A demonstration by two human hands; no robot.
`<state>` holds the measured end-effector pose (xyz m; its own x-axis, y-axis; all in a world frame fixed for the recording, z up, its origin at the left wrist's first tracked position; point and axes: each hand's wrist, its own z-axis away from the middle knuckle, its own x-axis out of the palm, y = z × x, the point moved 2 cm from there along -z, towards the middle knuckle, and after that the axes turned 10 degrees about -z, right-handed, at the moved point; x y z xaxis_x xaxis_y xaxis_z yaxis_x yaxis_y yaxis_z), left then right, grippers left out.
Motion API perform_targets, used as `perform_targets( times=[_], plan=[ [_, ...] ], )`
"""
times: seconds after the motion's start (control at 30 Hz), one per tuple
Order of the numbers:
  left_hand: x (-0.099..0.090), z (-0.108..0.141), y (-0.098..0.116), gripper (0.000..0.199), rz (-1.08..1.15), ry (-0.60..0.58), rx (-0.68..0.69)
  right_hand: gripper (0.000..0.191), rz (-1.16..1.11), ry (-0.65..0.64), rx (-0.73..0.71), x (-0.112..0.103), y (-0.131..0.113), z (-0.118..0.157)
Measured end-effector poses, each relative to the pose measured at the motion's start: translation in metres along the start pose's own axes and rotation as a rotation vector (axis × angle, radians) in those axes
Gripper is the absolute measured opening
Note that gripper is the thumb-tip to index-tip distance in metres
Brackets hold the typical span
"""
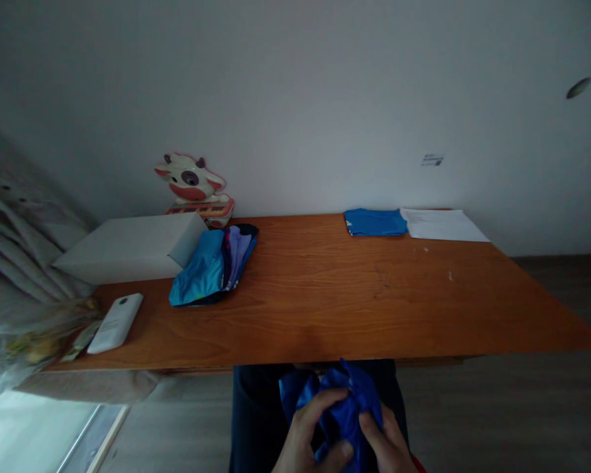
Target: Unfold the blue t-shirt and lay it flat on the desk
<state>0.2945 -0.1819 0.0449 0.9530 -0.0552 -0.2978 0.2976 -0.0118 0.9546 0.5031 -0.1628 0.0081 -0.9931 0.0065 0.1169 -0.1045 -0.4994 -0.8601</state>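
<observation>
A crumpled, shiny blue cloth [335,401] is bunched above my lap, just in front of the table's near edge. My left hand [311,433] grips its left side, thumb and index finger curved round the fabric. On the right side, my right hand [387,440] pinches the same cloth, its thumb pressed on the front. Some of the fingers are hidden in the folds. A folded blue cloth [375,222] lies at the back of the table against the wall, apart from both hands.
The wooden table [305,295] carries a pile of blue and purple cloths [201,266], a white box [132,246], a cow toy with keys [194,187], and a white phone-shaped object [115,323]. White paper [443,225] lies at back right. A clear plastic bag [34,341] and curtain [20,243] border the left.
</observation>
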Motion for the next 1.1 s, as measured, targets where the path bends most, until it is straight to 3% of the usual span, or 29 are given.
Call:
perform_targets(
  times=[0.17,0.3,0.47,0.53,0.6,0.7,0.77,0.83,0.9,0.97,1.1],
  plan=[
    [0.006,0.004,-0.029,0.029,-0.007,0.166,-0.168,0.068,0.025,-0.045,-0.019,-0.009,-0.001,-0.002],
    [-0.004,-0.005,-0.016,0.021,0.040,0.233,-0.155,0.056,0.098,-0.059,-0.080,-0.013,-0.017,-0.009],
    [-0.023,-0.014,0.006,0.016,0.081,0.335,-0.113,0.034,0.220,-0.337,-0.232,-0.006,-0.053,-0.018],
    [-0.025,-0.017,0.014,0.014,0.054,0.291,-0.075,0.044,0.142,-0.396,-0.262,-0.003,-0.058,-0.019],
    [-0.023,-0.020,0.021,0.014,0.011,0.163,-0.016,0.061,0.019,-0.409,-0.263,0.000,-0.055,-0.019],
    [-0.011,-0.020,0.020,0.017,0.025,-0.048,0.037,0.054,0.040,-0.342,-0.244,0.005,-0.045,-0.017],
    [0.000,-0.018,0.011,0.029,0.127,-0.146,0.019,0.044,0.129,-0.197,-0.259,0.004,-0.041,-0.017],
    [0.012,-0.015,-0.003,0.051,0.199,-0.233,-0.031,0.049,0.107,0.007,-0.282,-0.002,-0.041,-0.018],
    [0.026,-0.012,-0.016,0.058,0.112,-0.315,-0.065,0.057,-0.011,0.183,-0.251,-0.010,-0.043,-0.020],
    [0.039,-0.012,-0.027,0.050,-0.074,-0.358,-0.019,0.060,-0.134,0.233,-0.167,-0.016,-0.045,-0.020],
    [0.061,-0.019,-0.048,0.033,-0.231,-0.317,0.095,0.051,-0.278,0.162,-0.043,-0.025,-0.049,-0.010]
  ],
)
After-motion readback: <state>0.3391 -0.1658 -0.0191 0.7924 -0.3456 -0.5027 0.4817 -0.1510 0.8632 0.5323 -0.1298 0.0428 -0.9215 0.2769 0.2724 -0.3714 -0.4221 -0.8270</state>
